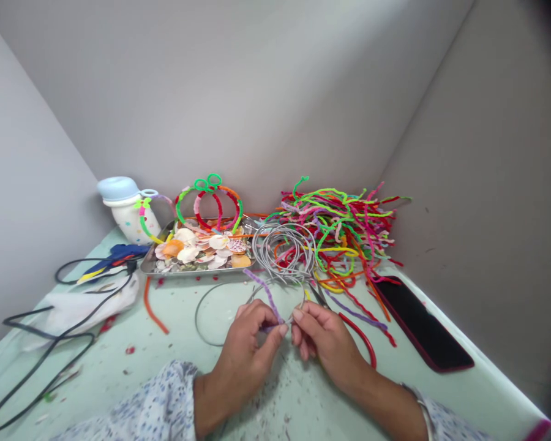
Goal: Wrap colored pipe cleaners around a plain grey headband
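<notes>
My left hand [248, 346] and my right hand [324, 340] meet low in the middle of the view, fingertips pinched together. Between them they hold a purple pipe cleaner [267, 293] that rises up and to the left, and a thin grey metal headband [298, 294] that arcs above the fingers. Both hands are closed on these two things. Just beyond lies a stack of bare grey headbands [282, 248]. A red headband [365, 337] lies right of my right hand.
A heap of coloured pipe cleaners [340, 223] fills the back right corner. A metal tray [149, 266] of shells holds wrapped headbands [209, 199]. A glue gun [114, 254] with black cable, white cloth, a white jar [123, 211] stand left; a phone [417, 324] lies right.
</notes>
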Demonstrator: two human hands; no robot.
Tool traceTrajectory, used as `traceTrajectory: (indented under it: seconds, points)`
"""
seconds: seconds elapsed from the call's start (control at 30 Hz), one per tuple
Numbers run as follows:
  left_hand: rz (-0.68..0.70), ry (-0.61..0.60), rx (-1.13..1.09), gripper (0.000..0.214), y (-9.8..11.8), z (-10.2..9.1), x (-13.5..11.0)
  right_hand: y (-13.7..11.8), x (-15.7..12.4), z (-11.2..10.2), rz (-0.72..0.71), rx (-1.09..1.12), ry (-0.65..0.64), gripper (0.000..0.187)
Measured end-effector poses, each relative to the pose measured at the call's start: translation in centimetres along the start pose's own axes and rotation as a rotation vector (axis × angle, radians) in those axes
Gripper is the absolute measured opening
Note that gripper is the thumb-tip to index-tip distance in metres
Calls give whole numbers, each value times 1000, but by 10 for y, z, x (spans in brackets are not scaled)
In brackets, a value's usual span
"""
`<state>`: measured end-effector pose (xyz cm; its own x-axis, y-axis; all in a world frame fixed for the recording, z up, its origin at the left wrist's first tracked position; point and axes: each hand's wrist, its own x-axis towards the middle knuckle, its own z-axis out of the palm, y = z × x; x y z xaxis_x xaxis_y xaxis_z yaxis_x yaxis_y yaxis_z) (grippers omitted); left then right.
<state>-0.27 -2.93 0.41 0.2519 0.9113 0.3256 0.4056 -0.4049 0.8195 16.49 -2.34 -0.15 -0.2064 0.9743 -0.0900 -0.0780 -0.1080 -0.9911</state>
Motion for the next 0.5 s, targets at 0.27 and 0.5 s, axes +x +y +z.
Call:
traceTrajectory:
  seconds: [0.27,0.5]
  points:
    - [-27,-14,-68,24,0,-1,3,-3,-1,1,12,-24,-11,38]
    - [-180,-77,-246,25,-1,-1,4,-4,-1,1,21,-32,-25,35]
